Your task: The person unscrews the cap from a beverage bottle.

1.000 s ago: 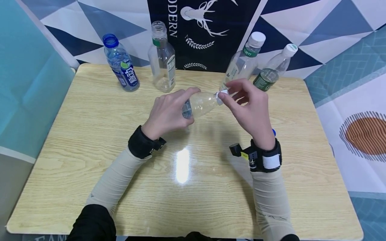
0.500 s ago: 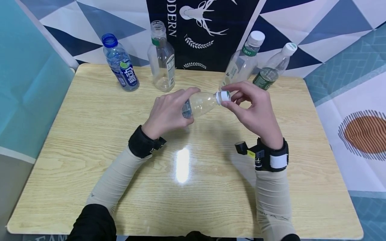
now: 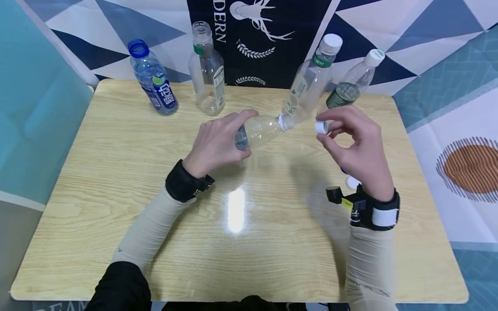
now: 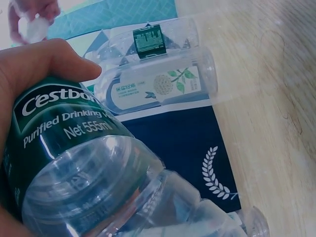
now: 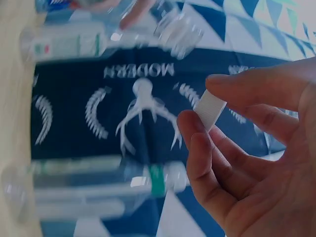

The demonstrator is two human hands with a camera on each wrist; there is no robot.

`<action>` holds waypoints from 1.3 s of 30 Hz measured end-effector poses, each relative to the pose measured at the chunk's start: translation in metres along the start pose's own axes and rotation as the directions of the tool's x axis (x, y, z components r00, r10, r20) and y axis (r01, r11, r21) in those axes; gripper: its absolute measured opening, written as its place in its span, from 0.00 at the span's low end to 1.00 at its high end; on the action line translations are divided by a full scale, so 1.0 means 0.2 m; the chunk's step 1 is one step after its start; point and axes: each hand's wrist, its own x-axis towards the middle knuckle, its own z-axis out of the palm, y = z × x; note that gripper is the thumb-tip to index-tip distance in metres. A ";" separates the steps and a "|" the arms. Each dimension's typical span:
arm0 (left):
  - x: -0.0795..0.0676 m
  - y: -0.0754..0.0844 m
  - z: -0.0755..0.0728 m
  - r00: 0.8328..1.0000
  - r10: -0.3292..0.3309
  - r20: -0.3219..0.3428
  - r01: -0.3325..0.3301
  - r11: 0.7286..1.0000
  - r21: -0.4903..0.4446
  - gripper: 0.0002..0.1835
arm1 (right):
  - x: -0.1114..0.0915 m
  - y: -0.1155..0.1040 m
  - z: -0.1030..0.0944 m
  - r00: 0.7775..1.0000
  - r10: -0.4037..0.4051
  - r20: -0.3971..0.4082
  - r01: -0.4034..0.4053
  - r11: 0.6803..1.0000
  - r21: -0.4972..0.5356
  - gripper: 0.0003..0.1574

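Note:
My left hand (image 3: 215, 141) grips a clear plastic water bottle (image 3: 262, 131) round its body. The bottle leans over to the right, its mouth uncovered. In the left wrist view its green label (image 4: 74, 116) reads "Cestbon". To the right of the mouth, my right hand (image 3: 358, 140) pinches a small white bottle cap (image 3: 321, 127) between thumb and fingers, apart from the bottle. The right wrist view shows that cap (image 5: 210, 109) at the fingertips.
A blue-tinted bottle (image 3: 153, 80) and a clear bottle (image 3: 208, 77), both uncapped, stand at the back left. Two capped bottles, a taller one (image 3: 311, 82) and a shorter one (image 3: 354, 82), stand back right. A white cap (image 3: 352, 182) lies by the right wrist, partly hidden.
The white cap has come off the bottle's mouth and moved right in my right hand. A white cap on the table now shows by the right wrist. The left hand stays nearly still.

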 end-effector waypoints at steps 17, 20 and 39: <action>-0.02 -0.04 -0.01 1.000 -0.012 -0.018 0.012 1.000 -0.016 0.43 | -0.25 0.41 -0.09 0.955 0.282 0.097 -0.224 0.894 -0.388 0.24; -0.02 -0.03 -0.01 1.000 -0.011 -0.016 0.011 1.000 -0.015 0.43 | -0.26 0.47 -0.06 0.924 0.340 0.176 -0.222 0.851 -0.477 0.22; 0.01 0.00 0.04 1.000 0.014 -0.003 -0.014 0.999 -0.033 0.43 | -0.35 0.61 -0.02 0.888 0.386 0.249 -0.180 0.791 -0.585 0.18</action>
